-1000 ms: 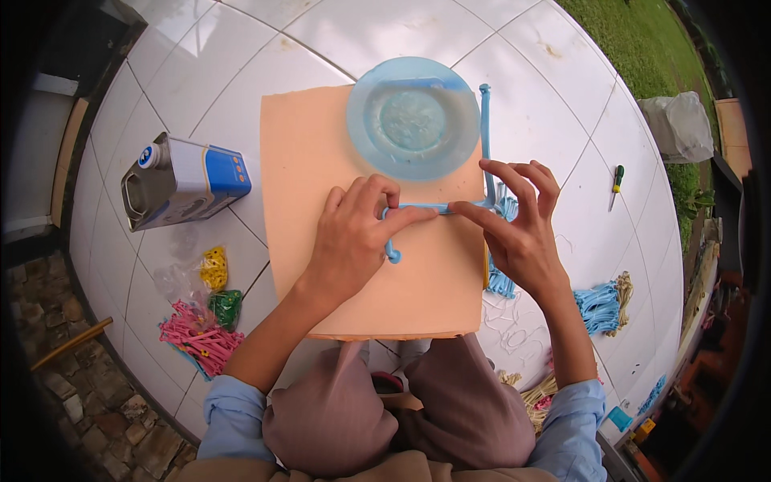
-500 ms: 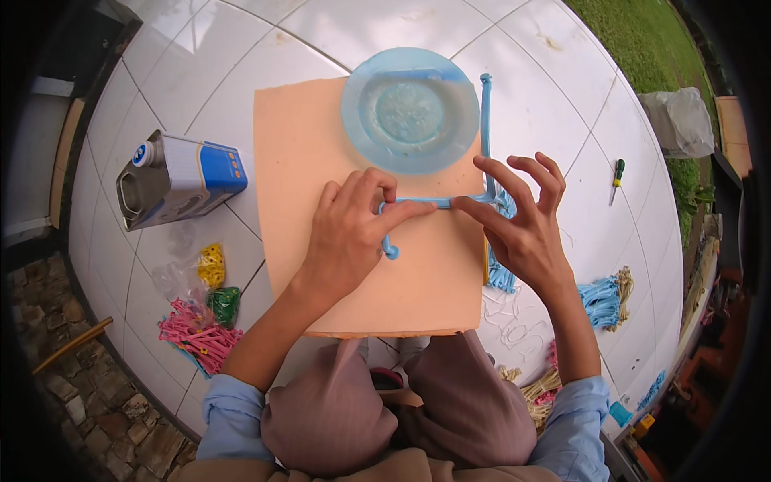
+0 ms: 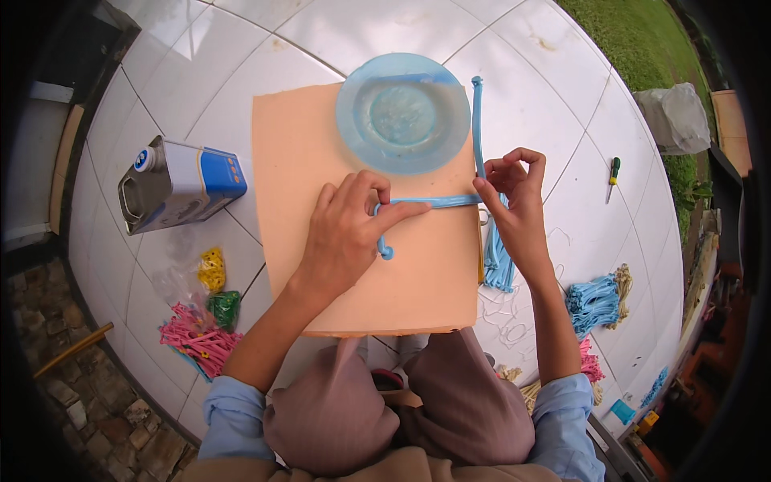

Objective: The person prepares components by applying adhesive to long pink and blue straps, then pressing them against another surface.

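A light-blue cord (image 3: 454,202) with knobbed ends runs across a peach-coloured board (image 3: 401,297). My left hand (image 3: 341,233) pinches it between thumb and forefinger near its left end, which bends down to a knob below the fingers. At the board's right edge the cord's line meets an upright light-blue length (image 3: 477,124); whether both are one piece I cannot tell. My right hand (image 3: 518,213) closes thumb and fingertips at this corner, the other fingers curled. Beyond my hands, a translucent blue plate (image 3: 349,116) rests on the board's far part.
Light-blue bundled cords (image 3: 499,261) lie right of the board, with another bundle (image 3: 593,305) farther right. A screwdriver (image 3: 613,177) lies on the tiles. At left stand a metal can (image 3: 181,185), yellow (image 3: 211,269) and green (image 3: 224,309) bags, and pink cords (image 3: 197,337).
My right hand has drawn back from the middle of the cord to the corner at the board's right edge, its fingers curling in. My left hand keeps its pinch.
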A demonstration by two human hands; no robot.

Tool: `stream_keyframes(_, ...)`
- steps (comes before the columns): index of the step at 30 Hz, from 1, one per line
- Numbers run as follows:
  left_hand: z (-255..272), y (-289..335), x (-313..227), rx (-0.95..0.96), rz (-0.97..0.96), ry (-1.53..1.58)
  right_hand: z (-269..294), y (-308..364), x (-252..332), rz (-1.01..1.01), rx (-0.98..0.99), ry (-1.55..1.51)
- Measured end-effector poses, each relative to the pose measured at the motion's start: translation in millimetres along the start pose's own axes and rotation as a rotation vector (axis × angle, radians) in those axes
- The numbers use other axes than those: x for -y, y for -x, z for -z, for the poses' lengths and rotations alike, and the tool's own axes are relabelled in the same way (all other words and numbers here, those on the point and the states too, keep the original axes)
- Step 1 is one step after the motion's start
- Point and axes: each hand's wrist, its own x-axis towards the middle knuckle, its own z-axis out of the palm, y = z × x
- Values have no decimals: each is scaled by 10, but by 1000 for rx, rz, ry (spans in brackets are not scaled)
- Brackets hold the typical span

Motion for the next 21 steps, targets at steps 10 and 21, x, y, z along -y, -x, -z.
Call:
stream_keyframes(10,65,73,-186,-136,149,565,204,408,95,56,-131,-307)
stream_keyframes(21,1414,304,-654,-674,251,1294,359,727,2113,586,247,-58)
